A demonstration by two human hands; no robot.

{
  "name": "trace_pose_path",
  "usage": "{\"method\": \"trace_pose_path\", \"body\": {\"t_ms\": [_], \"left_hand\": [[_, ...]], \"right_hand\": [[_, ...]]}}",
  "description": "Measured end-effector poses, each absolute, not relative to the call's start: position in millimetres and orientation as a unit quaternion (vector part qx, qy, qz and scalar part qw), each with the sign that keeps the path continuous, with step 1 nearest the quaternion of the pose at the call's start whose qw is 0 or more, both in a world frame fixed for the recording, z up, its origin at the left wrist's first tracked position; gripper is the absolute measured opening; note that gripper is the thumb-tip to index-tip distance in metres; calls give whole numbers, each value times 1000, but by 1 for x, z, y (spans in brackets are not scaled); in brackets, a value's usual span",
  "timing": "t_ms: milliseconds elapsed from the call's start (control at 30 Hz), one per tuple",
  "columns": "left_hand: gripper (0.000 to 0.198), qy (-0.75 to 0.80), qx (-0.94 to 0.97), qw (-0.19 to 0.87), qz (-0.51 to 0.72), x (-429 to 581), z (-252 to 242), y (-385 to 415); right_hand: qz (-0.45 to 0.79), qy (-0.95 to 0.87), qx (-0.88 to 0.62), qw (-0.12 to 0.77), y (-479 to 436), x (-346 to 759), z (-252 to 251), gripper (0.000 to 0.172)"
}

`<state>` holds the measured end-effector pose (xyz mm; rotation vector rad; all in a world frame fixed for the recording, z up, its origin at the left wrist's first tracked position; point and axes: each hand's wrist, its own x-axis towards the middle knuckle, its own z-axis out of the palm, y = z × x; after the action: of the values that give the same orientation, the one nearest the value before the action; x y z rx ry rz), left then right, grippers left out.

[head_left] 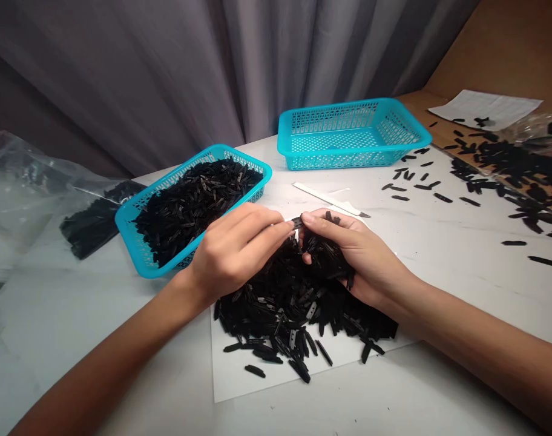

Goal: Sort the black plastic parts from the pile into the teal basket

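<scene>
A heap of small black elongated pieces (285, 309) lies on a white paper sheet (239, 381) in front of me. My left hand (239, 248) pinches one black piece (296, 223) between its fingertips, just above the heap. My right hand (348, 260) is curled around a clump of the same pieces (324, 254), lifted from the top of the heap. The two hands nearly touch at the fingertips. Part of the heap is hidden under my hands.
A teal perforated basket (142, 239) full of black pieces sits left of my hands, and a second teal basket (353, 136) stands behind. A white-handled blade (325, 198) lies beyond the paper. Black pieces are scattered rightward, over cardboard (433, 112). A plastic bag (94, 221) holds more at left.
</scene>
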<state>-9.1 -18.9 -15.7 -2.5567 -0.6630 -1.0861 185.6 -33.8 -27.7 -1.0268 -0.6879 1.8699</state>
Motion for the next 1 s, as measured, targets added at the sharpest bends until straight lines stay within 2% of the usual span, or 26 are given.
{"method": "trace_pose_path", "body": {"t_ms": [67,233,333,533,633,700,767,867,1000], "left_hand": [[14,-194,-895,163,-367,-12,-14,-18],[16,-219,-926,117,-286,-20,-5,-22],[17,-198,-932,117,-281,-20,1,-24],[14,-198,-939,33,-279,-17,6,-22],[7,-242,-913,143,-295,-30,6,-12],[6,-344,-865,228,-285,-44,4,0],[7,-457,-816,252,-250,-58,3,12],[15,-515,-795,207,-243,-61,1,17],[19,-424,-853,111,-283,-28,3,-8]], "right_hand": [[752,-281,-405,438,-33,186,-27,21],[752,-308,-388,434,-32,186,-26,21],[748,-323,-387,431,-33,186,-26,22],[754,-329,-382,421,-34,184,-26,22],[762,-308,-390,416,-34,184,-27,18],[764,-289,-403,413,-32,184,-28,19],[763,-278,-412,414,-31,185,-29,19],[764,-269,-419,412,-29,185,-31,20],[764,-256,-426,413,-30,184,-33,19]]}}
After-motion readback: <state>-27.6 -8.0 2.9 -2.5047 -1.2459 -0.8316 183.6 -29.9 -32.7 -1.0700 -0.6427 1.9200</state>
